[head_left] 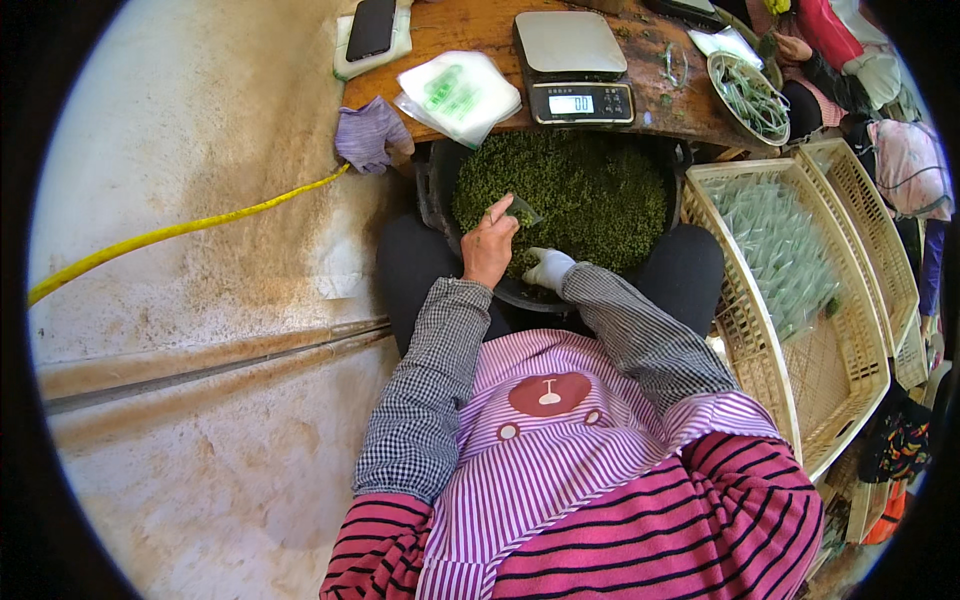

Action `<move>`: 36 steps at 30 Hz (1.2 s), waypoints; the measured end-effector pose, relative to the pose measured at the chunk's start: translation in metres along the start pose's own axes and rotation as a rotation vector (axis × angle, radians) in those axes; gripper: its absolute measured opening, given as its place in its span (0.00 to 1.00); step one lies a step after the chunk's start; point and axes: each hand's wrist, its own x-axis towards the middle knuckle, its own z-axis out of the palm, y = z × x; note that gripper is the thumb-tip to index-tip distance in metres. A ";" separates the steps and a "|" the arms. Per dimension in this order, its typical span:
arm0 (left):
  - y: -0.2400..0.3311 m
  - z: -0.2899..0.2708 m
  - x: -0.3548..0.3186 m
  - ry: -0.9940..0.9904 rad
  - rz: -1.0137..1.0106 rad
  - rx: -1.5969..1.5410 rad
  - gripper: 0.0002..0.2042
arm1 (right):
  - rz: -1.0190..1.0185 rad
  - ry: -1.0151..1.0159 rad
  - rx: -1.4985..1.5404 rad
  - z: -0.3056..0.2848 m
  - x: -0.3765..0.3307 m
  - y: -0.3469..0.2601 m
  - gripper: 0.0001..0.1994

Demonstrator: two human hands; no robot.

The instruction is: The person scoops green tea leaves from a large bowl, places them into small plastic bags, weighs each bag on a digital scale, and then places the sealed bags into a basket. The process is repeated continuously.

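Sitting with a wide black basin (440,190) on the lap, the person bends over a heap of small green leaves (575,195) that fills it almost to the rim. The left hand (490,245), bare, is pinched shut on a small clear packet (522,210), thumb and fingers nipping its lower edge so that it stands tilted just above the leaves at the near left of the heap. The right hand (548,268) wears a white glove and lies low in the basin, right beside the left, its fingers curled down into the leaves; whether it grips any of them I cannot tell from here. Beyond the basin stands a wooden table (480,25) with a digital scale (572,65) on it, its pan bare, and a stack of clear bags with green print (458,92) to the left of the scale. A purple glove (370,135) hangs off the table's near left corner, and a yellow hose (170,235) runs away across the concrete floor (200,420). To the person's right sits a cream plastic crate (850,380) holding a pile of filled clear packets (785,250), with a second crate behind it. At the table's far right end, a round tray carries more packets (750,98), and another person's hand (795,47) rests near it.
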 end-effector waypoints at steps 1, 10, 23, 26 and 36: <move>-0.004 0.006 0.002 0.029 0.049 0.009 0.02 | -0.008 -0.001 0.312 0.000 0.005 0.007 0.32; -0.017 0.022 -0.005 -0.113 -0.083 -0.024 0.10 | -0.584 0.042 1.375 -0.093 -0.088 -0.070 0.38; -0.008 0.011 -0.007 -0.189 0.341 0.120 0.10 | -0.026 0.407 -0.447 -0.071 -0.029 -0.055 0.21; -0.003 0.006 -0.005 -0.236 0.351 0.137 0.11 | -0.193 0.558 -0.434 -0.075 -0.047 -0.049 0.16; -0.009 0.011 -0.006 -0.293 0.279 0.167 0.08 | -0.142 0.345 -0.503 -0.069 -0.057 -0.032 0.27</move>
